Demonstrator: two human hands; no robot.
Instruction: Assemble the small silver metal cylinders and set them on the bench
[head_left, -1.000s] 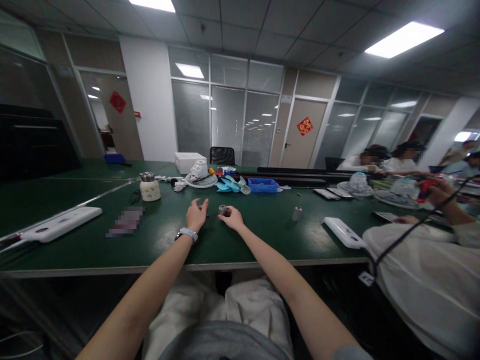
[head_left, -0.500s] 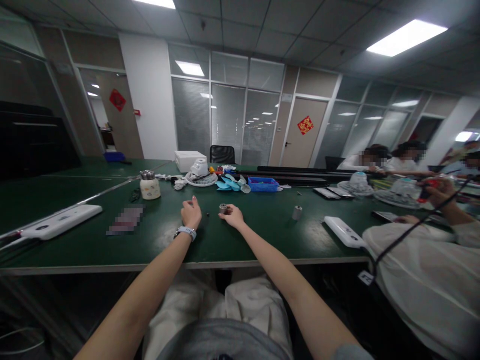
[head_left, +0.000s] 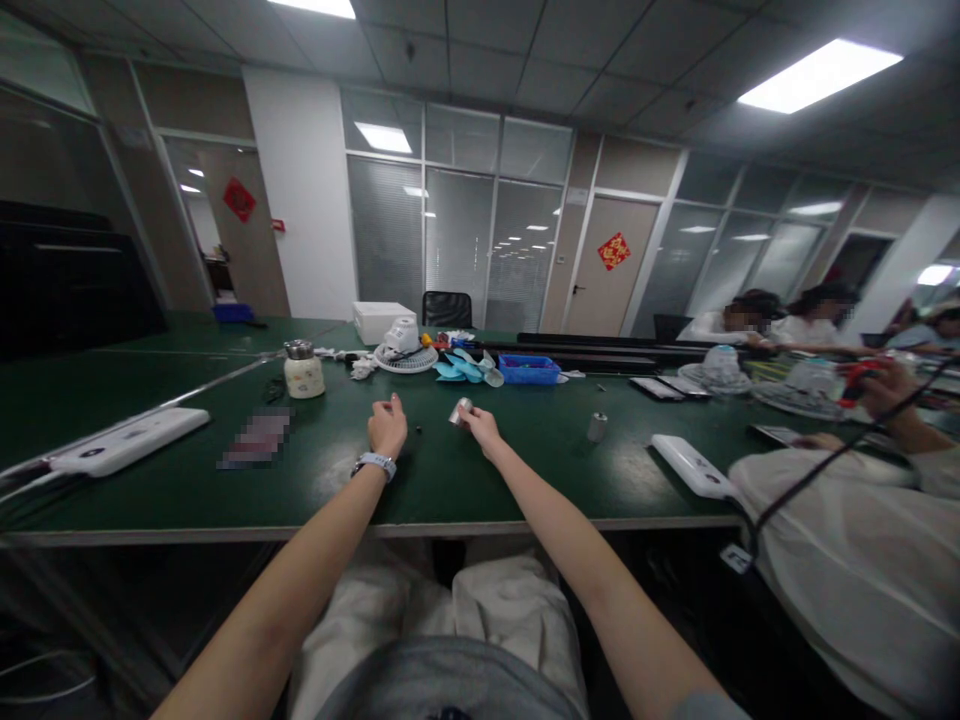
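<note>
Between the fingers of my right hand (head_left: 484, 430) is a small silver metal cylinder (head_left: 458, 411), tilted and lifted just above the green table (head_left: 480, 490). My left hand (head_left: 387, 430), with a watch on its wrist, is close by on the left. Its fingers are curled together, and whatever they hold is hidden or too small to name. A tiny dark piece (head_left: 418, 430) lies on the table between both hands. To the right, a second silver metal cylinder (head_left: 598, 428) stands upright, touched by neither hand.
On the left are a cream bottle (head_left: 303, 372), a blurred flat item (head_left: 259, 438) and a white power strip (head_left: 135, 442). Behind my hands lie blue fan blades (head_left: 459, 368) and a blue basket (head_left: 529, 371). Another white strip (head_left: 690, 465) and a co-worker's sleeve (head_left: 930, 470) are at right.
My right hand has moved slightly right and tipped the cylinder from upright to tilted. My left hand has hardly moved.
</note>
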